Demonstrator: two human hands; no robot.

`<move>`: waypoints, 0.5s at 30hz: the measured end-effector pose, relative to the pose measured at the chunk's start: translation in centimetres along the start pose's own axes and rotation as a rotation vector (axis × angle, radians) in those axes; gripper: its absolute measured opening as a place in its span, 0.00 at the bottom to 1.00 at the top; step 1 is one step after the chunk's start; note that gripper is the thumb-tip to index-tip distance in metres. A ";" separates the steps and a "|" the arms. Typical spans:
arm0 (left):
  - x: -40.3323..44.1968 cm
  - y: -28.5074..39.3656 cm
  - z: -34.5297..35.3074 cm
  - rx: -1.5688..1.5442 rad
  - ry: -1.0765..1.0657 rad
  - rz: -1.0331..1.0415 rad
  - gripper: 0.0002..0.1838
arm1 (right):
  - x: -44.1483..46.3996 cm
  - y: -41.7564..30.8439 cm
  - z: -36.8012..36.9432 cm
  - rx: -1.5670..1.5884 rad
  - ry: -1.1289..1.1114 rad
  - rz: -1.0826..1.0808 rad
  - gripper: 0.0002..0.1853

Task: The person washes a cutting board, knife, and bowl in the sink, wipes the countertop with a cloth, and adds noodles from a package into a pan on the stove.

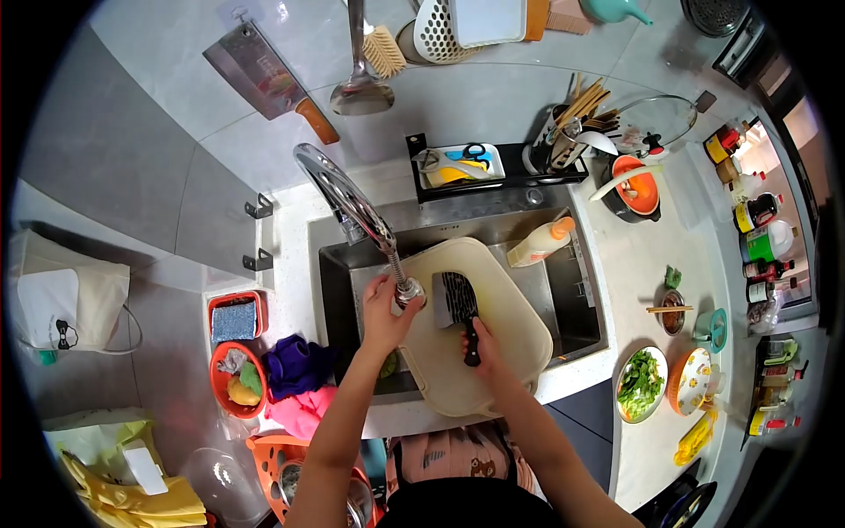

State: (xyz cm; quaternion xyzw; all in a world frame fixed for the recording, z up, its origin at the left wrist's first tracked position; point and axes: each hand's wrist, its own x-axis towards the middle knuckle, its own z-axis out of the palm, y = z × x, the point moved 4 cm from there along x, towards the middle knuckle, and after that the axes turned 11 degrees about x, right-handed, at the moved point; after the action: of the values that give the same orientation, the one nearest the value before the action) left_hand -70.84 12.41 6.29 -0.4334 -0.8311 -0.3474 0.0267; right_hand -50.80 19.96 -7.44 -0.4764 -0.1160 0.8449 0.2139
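Head view shows your left hand [385, 310] wrapped around the faucet head [408, 294] and your right hand [487, 347] grasping the knife [458, 301] by its handle, blade over the pale cutting board [519, 352] at the steel sink [568, 330]. Around you, a white counter [638, 290] meets gray wall tiles [493, 101], with plated greens [641, 385] to your right and a purple cloth [297, 365] to your left.

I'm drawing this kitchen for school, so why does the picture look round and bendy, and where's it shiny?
Head view: black corners and curved seams on the wall tiles, probably from a very wide lens; head view: bright glints on the chrome faucet; head view: the cleaver looks fairly sharp, without obvious blur.
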 end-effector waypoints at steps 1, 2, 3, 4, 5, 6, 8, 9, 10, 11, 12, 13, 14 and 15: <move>0.1 -0.1 0.1 -0.058 -0.028 0.001 0.23 | -0.3 -0.4 0.3 -0.119 0.013 -0.048 0.12; 0.3 -0.3 0.3 -0.118 -0.053 0.001 0.23 | -0.4 -0.5 0.2 -0.141 -0.018 -0.008 0.12; 0.7 -0.4 0.6 -0.136 -0.100 0.002 0.24 | -0.4 -1.0 0.1 -0.164 -0.050 0.029 0.12; 1.1 -0.5 0.9 -0.154 -0.145 0.004 0.24 | -0.5 -1.3 0.2 -0.188 -0.084 0.063 0.12; 1.4 -0.5 1.1 -0.175 -0.188 0.006 0.24 | -0.5 -1.4 0.4 -0.197 -0.095 0.090 0.11; 1.6 -0.3 1.0 -0.153 -0.161 0.003 0.24 | -1.0 -1.5 0.8 -0.207 -0.107 0.118 0.10; 1.9 0.0 0.5 -0.106 -0.104 -0.004 0.24 | -1.6 -1.7 1.8 -0.337 -0.149 0.104 0.09; 2.0 -0.3 0.5 -0.059 -0.076 0.020 0.23 | -1.8 -1.9 2.3 -0.456 -0.182 0.057 0.10; 2.0 -1.1 0.7 -0.009 -0.045 0.043 0.22 | -1.9 -2.1 2.8 -0.574 -0.218 0.009 0.11; 2.0 -2.1 0.9 0.043 -0.017 0.065 0.22 | -2.3 -2.5 3.1 -0.751 -0.236 -0.174 0.12; 2.2 -2.9 0.8 -0.100 -0.037 0.072 0.19 | -2.8 -2.6 3.3 -0.921 -0.254 -0.361 0.13; 2.7 -3.2 0.0 -0.085 0.051 0.013 0.17 | -3.7 -3.3 4.7 -1.083 -0.270 -0.555 0.14; 3.3 -3.5 -0.7 -0.070 0.137 -0.044 0.16 | -5.1 -4.3 5.5 -1.254 -0.240 -0.760 0.19; 3.8 -3.7 -1.3 -0.060 0.223 -0.100 0.15 | -6.0 -5.2 6.4 -1.394 -0.213 -0.809 0.19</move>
State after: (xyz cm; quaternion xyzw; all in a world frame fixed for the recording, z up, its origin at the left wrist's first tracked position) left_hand -76.25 12.86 6.49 -0.3505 -0.8330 -0.4189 0.0887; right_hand -52.22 21.80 2.45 -0.3384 -0.7984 0.4766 0.1447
